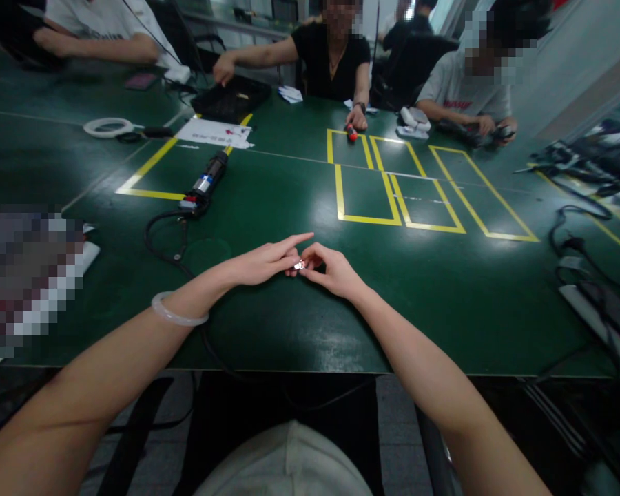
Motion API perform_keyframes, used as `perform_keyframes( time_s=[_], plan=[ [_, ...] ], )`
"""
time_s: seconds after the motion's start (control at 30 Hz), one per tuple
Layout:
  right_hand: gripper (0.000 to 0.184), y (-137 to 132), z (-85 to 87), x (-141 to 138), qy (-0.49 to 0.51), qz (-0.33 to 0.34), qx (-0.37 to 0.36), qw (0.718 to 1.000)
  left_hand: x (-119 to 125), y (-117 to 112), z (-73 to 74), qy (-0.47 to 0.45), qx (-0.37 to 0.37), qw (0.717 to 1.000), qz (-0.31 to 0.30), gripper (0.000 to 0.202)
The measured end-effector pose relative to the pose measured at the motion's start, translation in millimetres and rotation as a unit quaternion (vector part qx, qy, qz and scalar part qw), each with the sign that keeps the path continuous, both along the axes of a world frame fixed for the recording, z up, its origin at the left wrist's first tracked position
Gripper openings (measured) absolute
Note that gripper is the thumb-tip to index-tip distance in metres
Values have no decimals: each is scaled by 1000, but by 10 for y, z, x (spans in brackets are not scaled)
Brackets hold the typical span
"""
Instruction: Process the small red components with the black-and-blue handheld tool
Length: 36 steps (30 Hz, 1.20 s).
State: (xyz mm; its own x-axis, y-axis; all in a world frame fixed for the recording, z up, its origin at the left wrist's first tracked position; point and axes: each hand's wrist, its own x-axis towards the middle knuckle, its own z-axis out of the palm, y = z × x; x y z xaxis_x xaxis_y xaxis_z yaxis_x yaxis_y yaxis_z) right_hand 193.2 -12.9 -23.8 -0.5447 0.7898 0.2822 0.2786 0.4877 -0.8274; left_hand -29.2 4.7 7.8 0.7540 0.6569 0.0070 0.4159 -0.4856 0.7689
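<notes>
My left hand and my right hand meet just above the green table, near its front edge. Between their fingertips is a small shiny white-and-red piece, too small and bright to name. The left index finger stretches out past it, while the left thumb and curled fingers pinch it. From the other side, the right thumb and bent index finger close on the same piece. A pale bangle circles my left wrist.
Left of my hands lies a black cylindrical device with a cable. Yellow tape rectangles mark the green table. Across it, a person's hand touches a small red object, the other a black tray. Cables and a power strip lie right.
</notes>
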Motion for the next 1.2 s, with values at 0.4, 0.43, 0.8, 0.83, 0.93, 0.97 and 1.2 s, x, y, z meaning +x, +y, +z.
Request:
perform_keyframes(
  time_s=[0.4, 0.43, 0.8, 0.83, 0.93, 0.97, 1.2],
  plan=[
    [17, 53, -40, 38, 49, -79, 0, 996, 20, 18, -20, 7, 146, 986, 78, 31],
    [17, 53, -39, 37, 45, -80, -1, 996, 30, 11, -23, 16, 158, 984, 79, 30],
    [28, 76, -93, 35, 62, -58, -85, 993, 50, -36, 2, 36, 231, 970, 74, 25],
    [30, 77, -94, 36, 59, -53, -89, 993, 53, -38, 2, 37, 233, 969, 76, 26],
    [36, 80, -83, 44, 46, -47, -84, 994, 62, -44, 5, 40, 237, 967, 78, 27],
    [38, 81, -78, 48, 41, -47, -80, 995, 65, -47, 7, 41, 240, 967, 77, 27],
    [40, 88, -91, 47, 62, -39, -87, 994, 66, -58, 5, 47, 250, 964, 75, 28]
  ],
)
